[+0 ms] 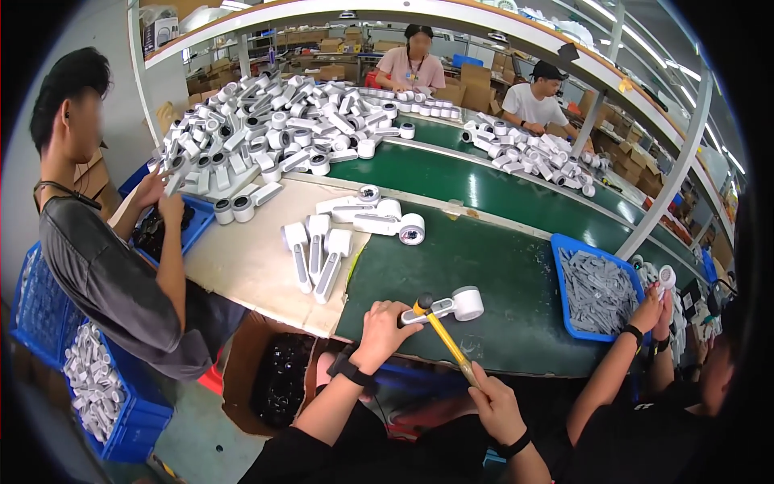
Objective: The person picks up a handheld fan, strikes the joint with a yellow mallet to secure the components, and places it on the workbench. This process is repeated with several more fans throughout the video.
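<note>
We hold a white plastic tool (pixel 451 306) down on the green table (pixel 492 266) with our left hand (pixel 385 323). The tool has a round head and a flat handle. It lies near the front edge of the table, right in front of us. Our left hand is curled over the handle end and presses it flat, and the round head sticks out to the right of our fingers.

Our right hand (pixel 493 403) is closed around the wooden handle of a small hammer (pixel 443 335). This hand is lower, past the front edge of the table. The hammer's yellow and black head sits on the white tool, just beside our left fingers.

Both of our wrists wear dark bands.

More white tools (pixel 322 250) lie in a little row on the pale part of the table, to the left and a bit farther back. A big pile of white tools (pixel 266 129) fills the far left corner. A blue tray (pixel 601 290) of grey parts sits near the right front edge.

A person in a grey shirt (pixel 105 274) stands at the left side and holds a white tool in both hands. Another person's hands (pixel 655 306) hold a white part near the blue tray. Two more people sit at the far side of the table.
</note>
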A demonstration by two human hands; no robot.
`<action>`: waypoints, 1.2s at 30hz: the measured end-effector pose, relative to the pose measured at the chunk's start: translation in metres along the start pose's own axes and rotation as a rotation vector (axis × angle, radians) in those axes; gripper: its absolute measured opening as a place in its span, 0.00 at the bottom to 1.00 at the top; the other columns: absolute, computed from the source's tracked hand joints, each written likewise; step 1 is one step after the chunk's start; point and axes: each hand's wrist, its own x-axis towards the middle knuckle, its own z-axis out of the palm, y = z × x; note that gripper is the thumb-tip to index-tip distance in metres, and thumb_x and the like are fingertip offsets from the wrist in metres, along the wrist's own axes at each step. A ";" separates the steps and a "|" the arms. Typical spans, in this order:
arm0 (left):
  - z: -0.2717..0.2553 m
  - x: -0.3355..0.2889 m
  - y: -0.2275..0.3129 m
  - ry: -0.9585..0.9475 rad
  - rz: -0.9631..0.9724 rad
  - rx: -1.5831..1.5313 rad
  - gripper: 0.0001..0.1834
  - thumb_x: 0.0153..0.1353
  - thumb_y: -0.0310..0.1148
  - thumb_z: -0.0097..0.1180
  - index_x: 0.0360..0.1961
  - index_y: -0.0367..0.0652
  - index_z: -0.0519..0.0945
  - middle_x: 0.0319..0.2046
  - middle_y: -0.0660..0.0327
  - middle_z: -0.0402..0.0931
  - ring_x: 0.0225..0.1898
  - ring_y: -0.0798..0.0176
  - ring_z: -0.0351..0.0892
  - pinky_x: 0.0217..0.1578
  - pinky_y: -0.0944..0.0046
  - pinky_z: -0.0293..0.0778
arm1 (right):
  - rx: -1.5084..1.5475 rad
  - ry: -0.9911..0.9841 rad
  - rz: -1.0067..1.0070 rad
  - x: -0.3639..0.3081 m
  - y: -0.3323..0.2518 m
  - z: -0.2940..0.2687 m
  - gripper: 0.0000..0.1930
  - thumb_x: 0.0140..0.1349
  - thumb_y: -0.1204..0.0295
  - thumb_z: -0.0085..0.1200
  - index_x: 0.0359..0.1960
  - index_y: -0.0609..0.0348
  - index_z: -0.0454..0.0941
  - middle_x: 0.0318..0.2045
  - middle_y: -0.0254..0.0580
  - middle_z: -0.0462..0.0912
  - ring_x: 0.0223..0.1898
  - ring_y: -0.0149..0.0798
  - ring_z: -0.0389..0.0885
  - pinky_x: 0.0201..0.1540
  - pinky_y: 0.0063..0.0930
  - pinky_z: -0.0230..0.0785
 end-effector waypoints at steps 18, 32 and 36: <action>-0.001 -0.019 -0.008 0.130 -0.008 0.071 0.15 0.46 0.38 0.74 0.34 0.46 0.85 0.31 0.63 0.78 0.44 0.55 0.73 0.44 0.57 0.66 | -0.043 -0.091 -0.032 0.006 -0.007 0.006 0.26 0.61 0.79 0.57 0.62 0.62 0.72 0.27 0.46 0.74 0.27 0.44 0.75 0.33 0.32 0.68; 0.003 -0.020 -0.007 0.120 -0.011 0.068 0.15 0.46 0.39 0.74 0.34 0.47 0.85 0.34 0.62 0.79 0.47 0.55 0.73 0.45 0.57 0.66 | -0.041 0.062 -0.012 -0.008 0.006 0.011 0.25 0.63 0.77 0.57 0.64 0.55 0.72 0.27 0.45 0.74 0.26 0.46 0.75 0.30 0.35 0.68; 0.002 -0.018 -0.010 0.120 -0.016 0.106 0.15 0.46 0.40 0.74 0.35 0.49 0.86 0.34 0.62 0.79 0.47 0.55 0.73 0.46 0.57 0.66 | 0.065 0.068 0.025 -0.009 0.011 0.000 0.26 0.62 0.80 0.55 0.63 0.64 0.71 0.28 0.45 0.74 0.27 0.39 0.73 0.34 0.28 0.67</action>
